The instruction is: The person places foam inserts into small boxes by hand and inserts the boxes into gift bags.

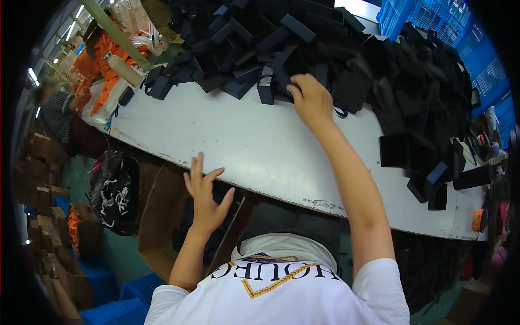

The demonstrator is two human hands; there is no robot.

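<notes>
A large heap of black boxes (246, 40) covers the back of the white table (216, 127). My right hand (313, 103) is at the front edge of the heap. Its fingers are bent, with a gap between thumb and forefinger, beside the dark boxes; I make out nothing held. Just left of it stands a small black box (266, 89) with a lighter greyish top. My left hand (206, 192) is over the table's front edge, palm up, fingers spread and holding nothing. Below it is an open cardboard box (154, 208) with dark contents.
Blue plastic crates (482, 65) stand at the back right. Several loose black boxes (428, 173) lie at the table's right end, near an orange roll (479, 220). At left are a pale bottle (122, 69), orange pieces (105, 95) and another person (59, 116). Cartons fill the floor at left.
</notes>
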